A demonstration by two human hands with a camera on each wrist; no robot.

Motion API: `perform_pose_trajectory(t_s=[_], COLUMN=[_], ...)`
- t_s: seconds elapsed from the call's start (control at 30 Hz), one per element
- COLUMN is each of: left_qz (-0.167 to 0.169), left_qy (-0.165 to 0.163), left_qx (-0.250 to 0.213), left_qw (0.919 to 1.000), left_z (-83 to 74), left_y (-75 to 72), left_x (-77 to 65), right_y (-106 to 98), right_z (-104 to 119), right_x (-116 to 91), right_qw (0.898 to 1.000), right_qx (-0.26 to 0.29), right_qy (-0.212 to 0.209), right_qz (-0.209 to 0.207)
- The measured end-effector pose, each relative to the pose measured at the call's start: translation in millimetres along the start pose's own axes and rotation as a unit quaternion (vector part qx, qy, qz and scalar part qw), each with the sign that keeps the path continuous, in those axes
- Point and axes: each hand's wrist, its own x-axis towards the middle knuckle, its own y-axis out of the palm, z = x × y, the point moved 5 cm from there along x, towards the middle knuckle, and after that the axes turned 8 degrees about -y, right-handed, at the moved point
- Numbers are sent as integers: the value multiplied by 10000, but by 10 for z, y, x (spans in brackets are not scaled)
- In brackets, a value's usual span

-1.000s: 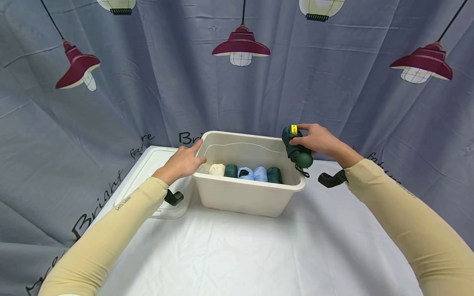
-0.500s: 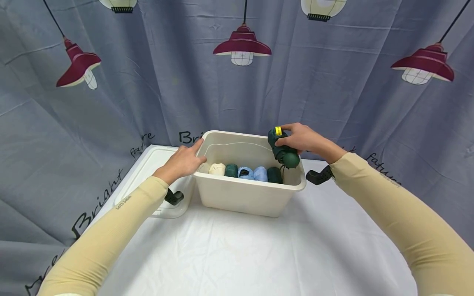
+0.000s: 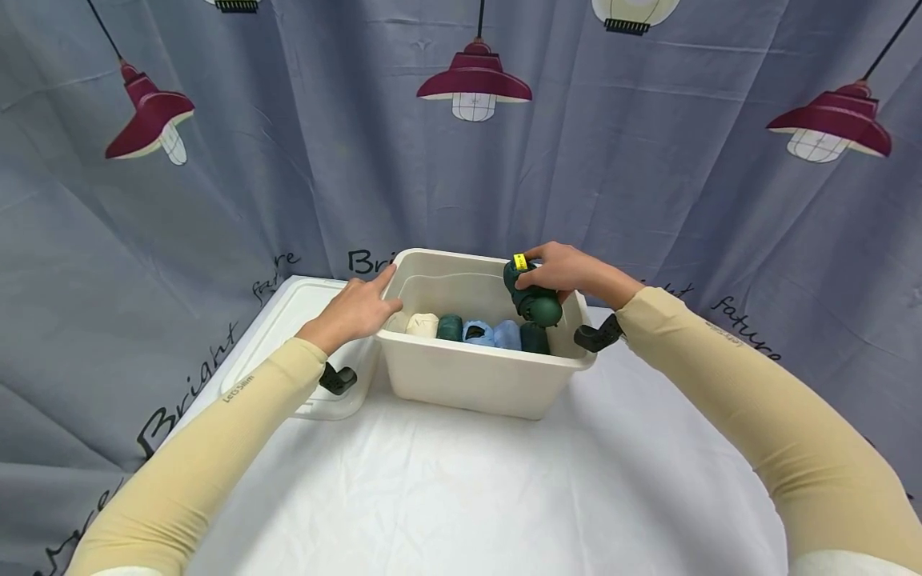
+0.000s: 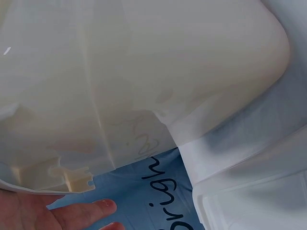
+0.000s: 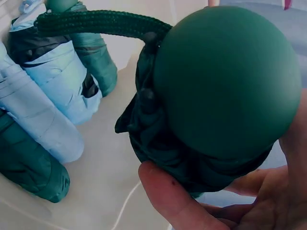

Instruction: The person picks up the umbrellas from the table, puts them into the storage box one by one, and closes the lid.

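Note:
My right hand (image 3: 572, 270) grips a folded dark green compact umbrella (image 3: 531, 294) with a yellow tag, over the right half of a white plastic bin (image 3: 468, 384). In the right wrist view, the umbrella's round green handle end (image 5: 228, 81) faces the camera, with a braided wrist strap (image 5: 103, 24) extending left. My left hand (image 3: 354, 310) rests at the bin's left rim, fingers extended, as the left wrist view also shows with its fingers (image 4: 88, 213). Inside stands a row of folded umbrellas: cream (image 3: 422, 326), green (image 3: 450, 327), blue (image 3: 477, 333), light blue (image 3: 507, 335) and dark green (image 3: 535, 339).
A white lid (image 3: 310, 298) lies on the table to the left of the bin, partly beneath my left forearm. White cloth covers the table (image 3: 446, 488). A grey-blue curtain (image 3: 346, 160) printed with lamps hangs close behind the bin.
My right hand has carried the green umbrella leftward, from over the bin's right rim to above its right-hand interior, and slightly lower. My left hand has stayed at the rim.

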Motion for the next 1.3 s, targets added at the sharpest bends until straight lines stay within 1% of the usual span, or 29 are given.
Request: perform_pose_trajectory(t_s=[0.13, 0.37, 0.57, 0.8, 1.03, 1.3], left_qz=[-39, -43, -10, -1, -14, -5], left_qy=[49, 21, 1, -23, -51, -43], left_qx=[5, -5, -12, 4, 32, -7], left_qw=[10000, 10000, 10000, 10000, 10000, 10000], left_z=[3, 12, 11, -6, 0, 2], left_y=[-14, 0, 0, 0, -3, -1], left_x=[3, 16, 1, -8, -11, -5], right_y=[42, 133, 253, 340, 441, 543], right_z=[11, -16, -21, 7, 36, 7], right_x=[72, 165, 250, 329, 408, 481], right_qw=[9999, 9980, 9960, 9936, 9906, 9884], right_qx=[31, 337, 297, 387, 277, 278], right_qy=[-46, 34, 49, 88, 222, 395], right_qz=[136, 526, 843, 1060, 1322, 1443])
